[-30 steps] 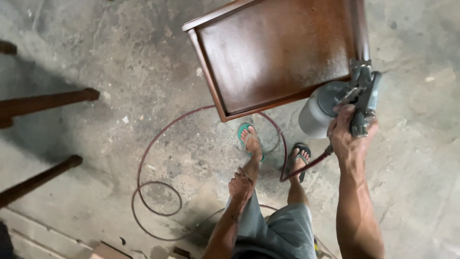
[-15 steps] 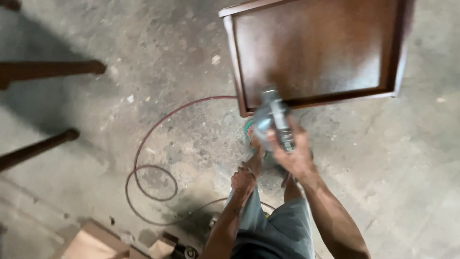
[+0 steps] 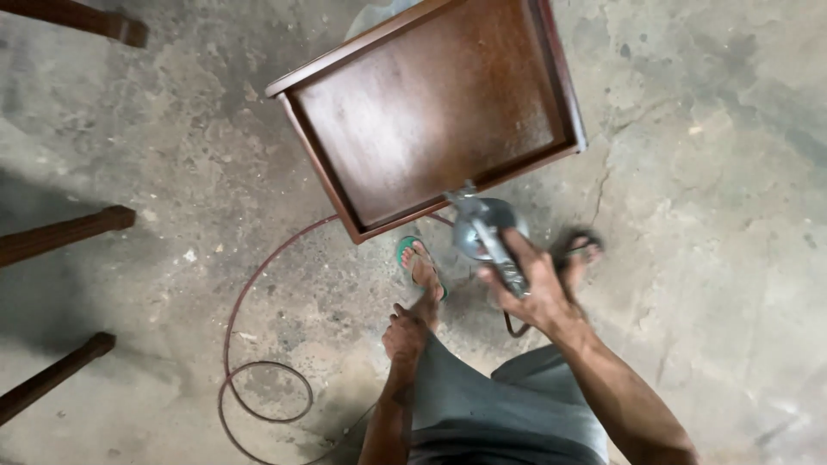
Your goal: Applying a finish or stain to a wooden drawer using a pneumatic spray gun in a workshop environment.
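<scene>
The fingers [image 3: 517, 277] of the right hand [image 3: 536, 293] are wrapped tight about the grip of a grey metal spray gun with a round cup [image 3: 482, 231], its nozzle end reaching up to the near edge of the dark brown varnished wooden panel with a raised rim [image 3: 431, 112]; the gun is carried cup-down and tilted toward that edge, which suits laying finish along the rim; the left hand [image 3: 405, 334] hangs empty beside the thigh, its fingers loosely curled on nothing. The panel sits raised above the stained concrete floor [image 3: 706, 215], just ahead of the feet in green and dark sandals [image 3: 420, 265], so its face lies within easy reach. A thin reddish-brown hose [image 3: 250, 344] loops across the floor at left and runs back toward the gun, slack enough to let the hand move; dark wooden furniture legs [image 3: 65, 234] jut in from the left edge, well apart.
</scene>
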